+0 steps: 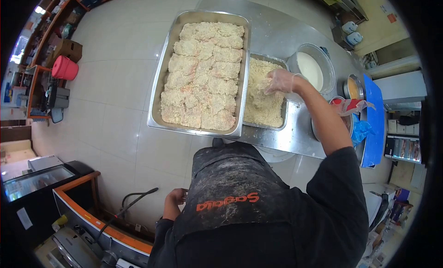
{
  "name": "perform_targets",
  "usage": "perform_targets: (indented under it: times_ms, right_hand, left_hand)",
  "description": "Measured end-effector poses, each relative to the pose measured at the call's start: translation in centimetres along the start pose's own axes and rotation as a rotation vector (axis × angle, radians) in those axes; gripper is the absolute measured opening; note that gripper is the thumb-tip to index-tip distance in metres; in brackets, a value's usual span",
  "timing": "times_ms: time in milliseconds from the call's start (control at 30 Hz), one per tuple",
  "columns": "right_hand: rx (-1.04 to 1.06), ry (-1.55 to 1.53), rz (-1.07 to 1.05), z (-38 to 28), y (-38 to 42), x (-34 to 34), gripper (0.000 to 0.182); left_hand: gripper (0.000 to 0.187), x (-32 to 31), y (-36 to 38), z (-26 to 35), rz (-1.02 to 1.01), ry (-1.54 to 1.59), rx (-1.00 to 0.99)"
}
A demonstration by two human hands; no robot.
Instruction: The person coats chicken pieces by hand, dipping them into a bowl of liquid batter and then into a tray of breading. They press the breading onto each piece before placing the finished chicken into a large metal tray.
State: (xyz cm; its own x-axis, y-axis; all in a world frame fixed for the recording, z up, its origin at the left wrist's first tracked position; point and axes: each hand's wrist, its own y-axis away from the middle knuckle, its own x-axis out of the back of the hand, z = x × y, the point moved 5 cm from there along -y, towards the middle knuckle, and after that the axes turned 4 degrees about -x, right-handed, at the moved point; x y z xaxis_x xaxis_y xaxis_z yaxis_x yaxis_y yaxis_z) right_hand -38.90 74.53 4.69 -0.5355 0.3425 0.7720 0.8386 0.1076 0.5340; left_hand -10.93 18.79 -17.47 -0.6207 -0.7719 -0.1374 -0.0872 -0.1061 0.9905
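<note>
Head camera: the gloved right hand (pixel 280 81) reaches into breadcrumbs (pixel 260 109) in a metal tray (pixel 285 116), fingers pointing down; whether they grip anything, I cannot tell. Left of it, a deep steel pan (pixel 194 130) holds rows of crumb-coated pieces (pixel 203 76). The left hand (pixel 177 195) hangs beside the apron (pixel 230 175), its grip unclear.

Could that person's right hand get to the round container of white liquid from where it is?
Probably yes: the right hand is at the crumb tray, right beside the container. The container looks uncovered, and nothing seems to block the way.
</note>
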Motion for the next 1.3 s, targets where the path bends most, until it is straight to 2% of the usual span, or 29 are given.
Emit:
perform_targets:
  times_ms: [100,200,333,367,400,500,567,633,733,833,867,933,967,1000,1067,1100,1167,1200,1300]
  right_hand:
    - [0.038,-0.116,0.111,-0.4,2.5,1.9,0.042]
    - [0.058,-0.141,0.282,-1.7,4.5,4.8,0.034]
    - [-0.011,-0.029,0.182,-1.2,5.1,6.9,0.033]
    - [-0.023,0.006,0.172,-1.8,5.5,7.4,0.030]
    - [-0.033,0.043,0.159,-2.4,5.6,7.8,0.028]
    - [-0.146,-0.384,0.137,-2.3,5.1,9.8,0.024]
    - [-0.150,-0.646,0.187,-2.8,3.2,11.1,0.027]
    - [-0.138,-0.910,0.256,-5.7,0.9,12.3,0.029]
    - [-0.052,-1.139,0.343,-9.9,-5.0,12.6,0.027]
    - [0.073,-1.420,0.340,-11.7,-15.3,9.9,0.021]
    - [0.111,-1.561,0.329,-12.3,-19.0,8.2,0.020]
    - [-0.053,-1.952,0.249,-12.9,-25.9,4.2,0.019]
    - [-0.089,-1.875,0.226,-12.2,-28.4,1.9,0.020]
    - [-0.127,-1.800,0.202,-11.8,-29.9,0.5,0.022]
    - [-0.051,-0.395,0.219,-14.1,-29.5,4.3,0.024]
    - [-0.012,0.311,0.195,-15.4,-29.0,5.3,0.026]
    - [-0.237,0.057,0.367,-14.3,-27.3,6.6,0.027]
    - [-0.348,-0.069,0.453,-14.0,-26.1,7.2,0.028]
    - [-0.311,0.136,0.516,-16.3,-23.9,9.3,0.032]
  left_hand:
    - [0.060,0.3,1.7,2.4,0.013,-0.210,-0.074]
    - [0.064,0.5,2.3,3.0,0.027,-0.211,-0.046]
    - [0.064,2.0,-6.0,-1.8,-0.082,0.064,-0.003]
    - [0.063,2.1,-7.6,-2.4,-0.124,0.184,0.016]
    - [0.061,2.0,-7.3,-2.4,-0.111,0.166,0.013]
    - [0.053,1.7,-7.1,-1.9,-0.098,0.102,-0.006]
    - [0.048,1.6,-7.8,-3.4,-0.114,0.060,-0.030]
    - [0.044,1.8,-11.8,-6.4,-0.187,-0.174,-0.257]
    - [0.041,1.7,-9.9,-6.4,-0.138,-0.162,-0.223]
    - [0.039,1.6,-6.1,-4.5,-0.053,-0.066,-0.124]
    - [0.039,1.9,-6.7,-4.9,-0.028,-0.515,-0.331]
    - [0.043,2.5,-6.4,-5.2,0.011,0.010,-0.114]
    - [0.046,2.6,-6.1,-5.9,0.025,0.268,-0.003]
    - [0.051,2.8,-7.0,-6.4,0.081,-0.066,-0.280]
    - [0.060,2.8,-8.7,-8.4,0.173,-0.754,-0.812]
    - [0.056,2.9,-7.5,-7.9,0.095,-0.519,-0.635]
    - [0.047,0.9,-3.4,-5.3,-0.056,-0.050,-0.278]
    - [0.042,0.3,-5.1,-6.9,-0.073,0.013,-0.133]
    - [0.041,-0.3,-8.6,-9.0,-0.084,-0.161,-0.097]
